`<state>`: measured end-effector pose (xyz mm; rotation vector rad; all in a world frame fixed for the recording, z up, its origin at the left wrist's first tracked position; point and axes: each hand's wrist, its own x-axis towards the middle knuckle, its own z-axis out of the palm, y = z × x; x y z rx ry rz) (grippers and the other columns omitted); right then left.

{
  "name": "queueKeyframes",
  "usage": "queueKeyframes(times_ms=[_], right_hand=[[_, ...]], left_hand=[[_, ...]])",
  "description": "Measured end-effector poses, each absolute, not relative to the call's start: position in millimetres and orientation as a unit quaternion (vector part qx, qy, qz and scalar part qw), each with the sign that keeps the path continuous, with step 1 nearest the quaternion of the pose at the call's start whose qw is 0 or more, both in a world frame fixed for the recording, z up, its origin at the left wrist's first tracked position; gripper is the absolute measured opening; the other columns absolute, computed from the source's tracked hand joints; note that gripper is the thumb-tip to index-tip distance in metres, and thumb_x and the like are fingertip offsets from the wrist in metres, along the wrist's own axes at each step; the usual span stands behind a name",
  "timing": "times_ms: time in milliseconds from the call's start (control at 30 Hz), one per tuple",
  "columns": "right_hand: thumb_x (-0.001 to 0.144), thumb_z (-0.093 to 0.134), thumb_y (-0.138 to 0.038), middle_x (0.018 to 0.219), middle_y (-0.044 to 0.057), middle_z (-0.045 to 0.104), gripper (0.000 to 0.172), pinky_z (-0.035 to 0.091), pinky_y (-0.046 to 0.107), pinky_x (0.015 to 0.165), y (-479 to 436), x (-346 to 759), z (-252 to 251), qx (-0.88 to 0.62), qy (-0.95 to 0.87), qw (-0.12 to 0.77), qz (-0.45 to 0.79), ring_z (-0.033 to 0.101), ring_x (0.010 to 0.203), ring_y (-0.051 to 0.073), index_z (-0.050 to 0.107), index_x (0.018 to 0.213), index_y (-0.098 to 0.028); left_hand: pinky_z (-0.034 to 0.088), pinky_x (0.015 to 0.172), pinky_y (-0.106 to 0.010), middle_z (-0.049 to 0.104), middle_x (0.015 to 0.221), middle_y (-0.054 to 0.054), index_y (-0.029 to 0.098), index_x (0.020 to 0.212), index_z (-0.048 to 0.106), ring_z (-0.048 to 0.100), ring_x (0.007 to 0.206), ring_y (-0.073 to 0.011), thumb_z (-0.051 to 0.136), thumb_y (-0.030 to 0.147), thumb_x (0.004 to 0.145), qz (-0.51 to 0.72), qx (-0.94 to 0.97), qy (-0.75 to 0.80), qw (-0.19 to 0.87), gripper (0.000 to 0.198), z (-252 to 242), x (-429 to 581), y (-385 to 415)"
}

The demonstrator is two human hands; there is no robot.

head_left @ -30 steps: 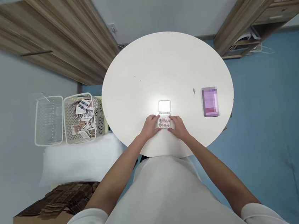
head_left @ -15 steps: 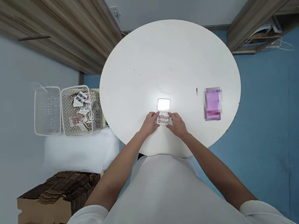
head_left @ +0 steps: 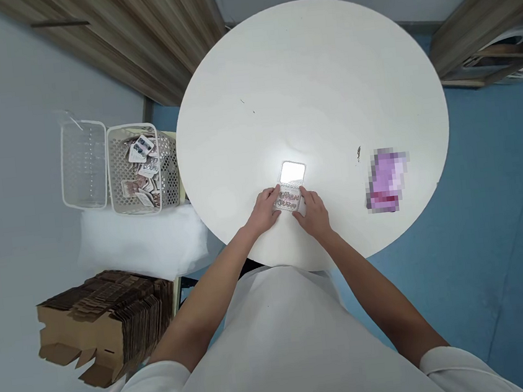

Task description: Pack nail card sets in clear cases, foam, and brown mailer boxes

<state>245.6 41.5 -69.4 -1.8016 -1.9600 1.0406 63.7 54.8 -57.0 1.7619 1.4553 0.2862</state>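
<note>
A small hinged case [head_left: 288, 200] lies with its lid raised near the front of the white round table [head_left: 316, 90]. Its lid [head_left: 293, 172] shines bright like a mirror. Two rows of small pinkish, glittery pieces fill the lower half; they are too small to name surely. My left hand [head_left: 264, 211] grips the case by its left side, thumb and fingers at the edge. On the opposite side my right hand [head_left: 314, 213] holds the right edge, fingers curled. The case is slightly tilted in the view.
A blurred-out purple item [head_left: 385, 180] lies on the table's right. At left stand a white perforated basket [head_left: 124, 204] of carded packets and a second white basket [head_left: 83, 168]. Below them are a white plastic-like bundle [head_left: 145, 242] and stacked brown folded cartons [head_left: 110, 318].
The whole view has shifted and turned slightly, so the table appears larger and tilted. Both hands keep their hold on the case, which stays with its lid raised.
</note>
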Motion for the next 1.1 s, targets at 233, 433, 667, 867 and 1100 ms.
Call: queueKeyframes(times_ms=[233,433,667,867,1100], right_hand=[[0.070,0.056,-0.035,0.114,0.009,0.046,0.073,0.047,0.037,0.075,44.8,244.9,-65.5,-0.639,-0.630,0.140,0.418,0.047,0.101,0.024,0.023,0.134,-0.022],[0.069,0.057,-0.028,0.107,0.007,0.051,0.059,0.047,0.034,0.077,54.7,245.3,-56.8,-0.650,-0.560,0.149,0.492,0.052,0.096,0.020,0.039,0.125,-0.022],[0.065,0.061,-0.027,0.109,0.007,0.051,0.056,0.049,0.032,0.072,40.9,239.7,-40.7,-0.658,-0.467,0.210,0.551,0.057,0.082,0.015,0.045,0.119,-0.021],[0.065,0.061,-0.030,0.107,0.006,0.053,0.050,0.047,0.031,0.071,16.1,233.2,-5.6,-0.641,-0.414,0.288,0.579,0.058,0.077,0.012,0.051,0.113,-0.021],[0.073,0.056,-0.040,0.103,0.005,0.059,0.035,0.048,0.027,0.068,-0.3,224.9,21.2,-0.572,-0.326,0.354,0.664,0.060,0.082,0.014,0.057,0.102,-0.021]], left_hand=[[0.043,0.084,-0.034,0.046,0.113,-0.009,0.019,0.130,0.036,0.049,0.096,-0.0179,0.052,0.021,0.075,0.167,0.576,0.674,0.432,0.058,-56.4,69.3,41.8],[0.043,0.081,-0.031,0.057,0.098,-0.005,0.018,0.117,0.052,0.053,0.082,-0.0135,0.051,0.017,0.075,0.209,0.485,0.694,0.490,0.042,-61.1,70.8,48.5],[0.044,0.077,-0.031,0.060,0.086,-0.004,0.016,0.100,0.061,0.054,0.077,-0.0124,0.057,0.016,0.068,0.287,0.380,0.649,0.594,0.032,-54.9,63.0,40.2],[0.044,0.072,-0.029,0.061,0.084,-0.005,0.015,0.096,0.059,0.056,0.075,-0.0120,0.067,0.023,0.064,0.325,0.330,0.572,0.677,0.034,-26.2,43.4,24.5],[0.043,0.068,-0.025,0.062,0.079,-0.003,0.016,0.091,0.059,0.056,0.069,-0.0093,0.074,0.028,0.060,0.316,0.314,0.480,0.756,0.037,7.7,15.1,13.7]])
